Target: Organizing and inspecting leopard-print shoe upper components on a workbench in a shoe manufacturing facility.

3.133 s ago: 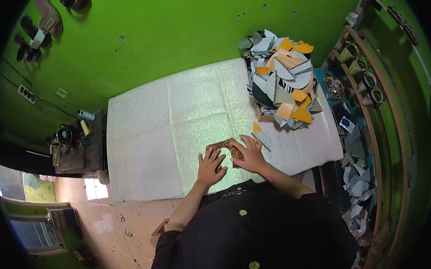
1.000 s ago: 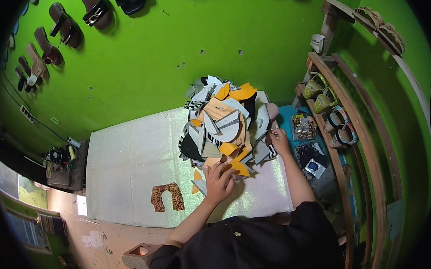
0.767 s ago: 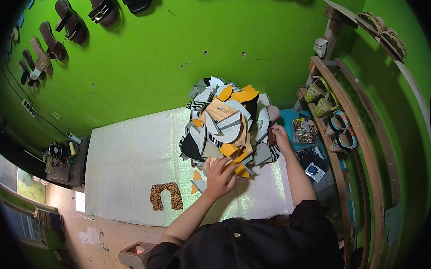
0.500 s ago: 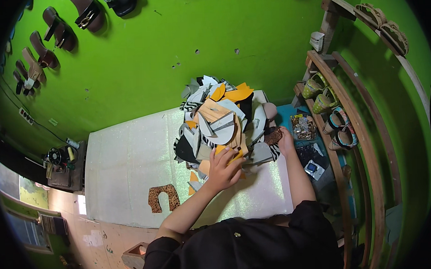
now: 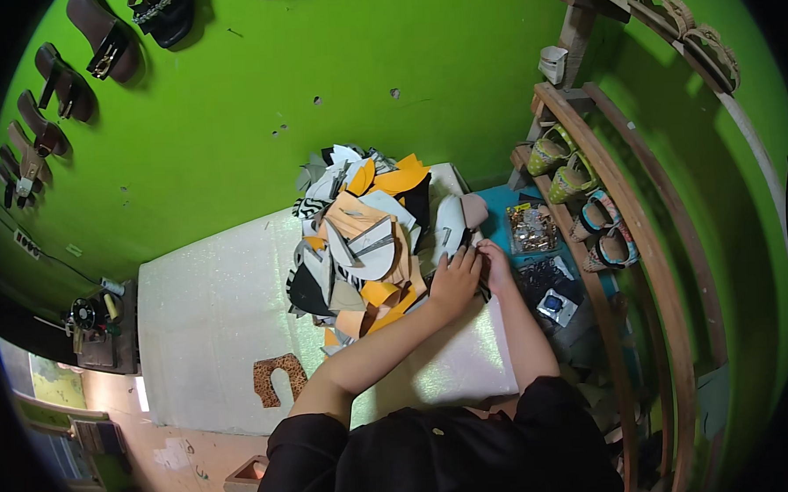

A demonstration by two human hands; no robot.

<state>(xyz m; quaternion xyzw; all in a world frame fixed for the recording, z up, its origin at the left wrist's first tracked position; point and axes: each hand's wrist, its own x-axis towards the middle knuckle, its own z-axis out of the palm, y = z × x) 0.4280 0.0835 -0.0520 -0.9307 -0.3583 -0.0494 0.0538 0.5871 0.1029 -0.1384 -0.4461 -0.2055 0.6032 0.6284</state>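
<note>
Both hands meet at the right edge of a heap of cut shoe pieces on the white table (image 5: pixel 212 315).

A leopard-print U-shaped cutout (image 5: pixel 278 379) lies alone near the front left. The heap of orange, white, black and tan cut pieces (image 5: pixel 367 238) fills the middle. The left hand (image 5: pixel 454 280) rests flat, fingers spread, on its right edge; the right hand (image 5: pixel 495 263) touches it, grip unclear.

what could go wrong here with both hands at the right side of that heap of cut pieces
1. The pile of cut pieces is stacked loose and uneven; with the left hand and right hand working its right edge, pieces may slide off.
2. That edge lies close to the table edge, so loosened pieces could drop toward the clutter beside it.
3. The leopard-print piece sits near the front edge, where a sleeve might brush it off.
</note>
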